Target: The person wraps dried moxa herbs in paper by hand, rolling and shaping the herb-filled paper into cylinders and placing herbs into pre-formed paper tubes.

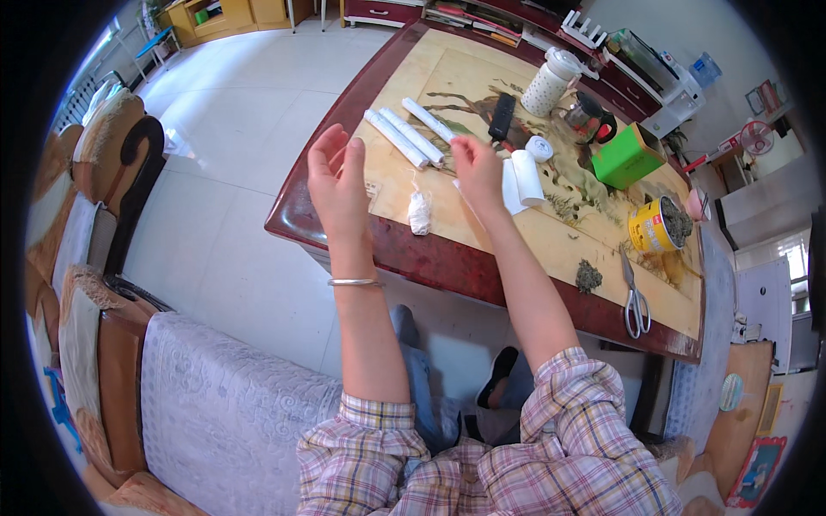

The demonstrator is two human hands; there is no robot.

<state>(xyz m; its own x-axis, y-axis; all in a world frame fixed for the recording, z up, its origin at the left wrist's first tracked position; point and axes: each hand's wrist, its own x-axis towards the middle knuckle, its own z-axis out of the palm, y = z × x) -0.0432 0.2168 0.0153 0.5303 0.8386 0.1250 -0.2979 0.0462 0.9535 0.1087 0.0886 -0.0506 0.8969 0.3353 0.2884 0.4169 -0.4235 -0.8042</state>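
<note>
Over the table's left edge my left hand (337,174) is raised, empty, with its fingers loosely bent and apart. My right hand (479,169) pinches the near end of a thin white paper roll (427,120). Two similar white rolls (404,137) lie side by side just left of it. A small bundle of white string (419,214) rests between my hands near the table's front edge. Beside my right wrist is a thick roll of white paper (528,178), with a white sheet under it partly hidden by my hand.
On the wooden table (445,258) are scissors (634,297), a clump of dried herb (588,276), a yellow can of it (652,226), a green box (627,155), a glass pot (581,119), a dotted flask (550,84), and a black remote (502,116). A sofa (226,400) stands left.
</note>
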